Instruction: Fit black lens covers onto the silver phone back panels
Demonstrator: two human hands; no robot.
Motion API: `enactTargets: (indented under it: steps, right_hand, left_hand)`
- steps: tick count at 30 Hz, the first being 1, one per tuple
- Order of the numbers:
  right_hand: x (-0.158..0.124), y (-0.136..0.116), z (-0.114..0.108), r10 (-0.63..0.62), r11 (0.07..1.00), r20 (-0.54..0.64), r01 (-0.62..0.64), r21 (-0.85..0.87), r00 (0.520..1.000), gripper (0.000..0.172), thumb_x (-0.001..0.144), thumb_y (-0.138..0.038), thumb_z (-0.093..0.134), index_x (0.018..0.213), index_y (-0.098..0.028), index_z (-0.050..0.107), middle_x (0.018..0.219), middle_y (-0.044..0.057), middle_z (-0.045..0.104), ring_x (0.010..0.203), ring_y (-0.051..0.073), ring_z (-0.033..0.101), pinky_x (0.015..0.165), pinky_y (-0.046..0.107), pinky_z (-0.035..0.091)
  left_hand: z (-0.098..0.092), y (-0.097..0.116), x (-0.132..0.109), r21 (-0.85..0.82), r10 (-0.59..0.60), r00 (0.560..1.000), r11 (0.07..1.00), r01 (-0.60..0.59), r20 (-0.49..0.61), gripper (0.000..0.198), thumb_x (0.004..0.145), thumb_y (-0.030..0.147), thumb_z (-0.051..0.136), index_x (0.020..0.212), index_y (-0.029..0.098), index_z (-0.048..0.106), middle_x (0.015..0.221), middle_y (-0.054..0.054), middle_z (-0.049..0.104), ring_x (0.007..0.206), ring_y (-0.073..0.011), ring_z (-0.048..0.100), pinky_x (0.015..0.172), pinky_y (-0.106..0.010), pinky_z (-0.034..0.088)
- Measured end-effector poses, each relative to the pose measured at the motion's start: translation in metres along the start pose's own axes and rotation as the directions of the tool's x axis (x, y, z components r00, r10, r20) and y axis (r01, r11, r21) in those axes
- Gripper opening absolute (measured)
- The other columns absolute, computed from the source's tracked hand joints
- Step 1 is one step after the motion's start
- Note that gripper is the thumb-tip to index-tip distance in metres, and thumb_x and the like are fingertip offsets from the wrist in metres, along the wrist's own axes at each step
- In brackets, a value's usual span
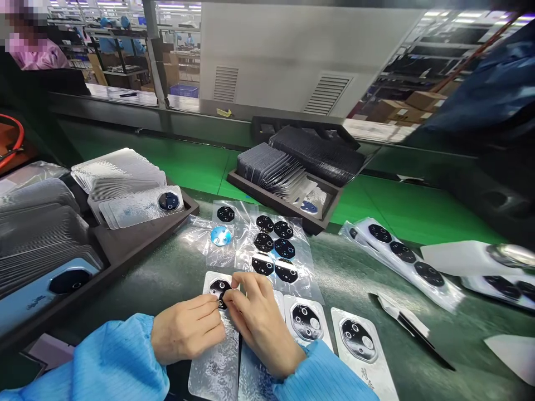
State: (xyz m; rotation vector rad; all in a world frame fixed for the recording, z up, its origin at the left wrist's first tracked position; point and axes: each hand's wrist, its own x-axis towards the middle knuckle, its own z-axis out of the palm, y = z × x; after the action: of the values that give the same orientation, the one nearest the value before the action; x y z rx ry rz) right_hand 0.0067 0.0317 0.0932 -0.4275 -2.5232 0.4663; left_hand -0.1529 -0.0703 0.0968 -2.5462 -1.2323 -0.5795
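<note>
A silvery phone back panel (214,356) lies in front of me, with a black round-cornered camera lens cover (219,288) at its top. My left hand (190,328) is closed, its fingertips pressed together at the cover's lower left edge. From the other side, my right hand (261,323) pinches at the cover's right edge with thumb and forefinger; the fingertips hide part of it. Under my right wrist lies another panel, mostly hidden. Farther right are two more panels with lens covers, one panel (309,323) close by and one panel (363,351) with handwriting.
Plastic sheets (307,270) bearing several black lens covers lie just beyond my hands. A dark tray (142,259) of stacked panels stands left, and another tray (324,223) behind. Tweezers (426,342) and bagged covers (403,253) lie right.
</note>
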Motion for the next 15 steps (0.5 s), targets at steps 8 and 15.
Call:
enactTargets:
  steps: [8, 15]
  right_hand:
    - [0.0010, -0.0006, 0.0005, -0.001, 1.000, 0.013, 0.001, -0.022, 1.000, 0.016, 0.089, -0.005, 0.050, 0.087, -0.019, 0.057, 0.105, 0.008, 0.056, 0.097, 0.023, 0.050, 0.080, 0.037, 0.046]
    - [0.0019, -0.0004, 0.0020, -0.028, 0.999, 0.016, 0.029, -0.043, 0.999, 0.015, 0.088, -0.004, 0.052, 0.086, -0.017, 0.058, 0.103, 0.009, 0.057, 0.096, 0.023, 0.050, 0.079, 0.036, 0.045]
  left_hand:
    - [0.0000, 0.0000, 0.0000, -0.026, -0.010, 1.000, 1.000, 0.010, 0.012, 0.022, 0.092, 0.004, 0.046, 0.076, 0.009, 0.061, 0.075, -0.006, 0.060, 0.078, -0.0181, 0.061, 0.094, -0.038, 0.054]
    - [0.0010, -0.0007, 0.0018, -0.032, -0.020, 1.000, 0.999, 0.020, -0.001, 0.024, 0.092, 0.004, 0.044, 0.076, 0.009, 0.061, 0.075, -0.006, 0.060, 0.079, -0.0179, 0.061, 0.092, -0.037, 0.055]
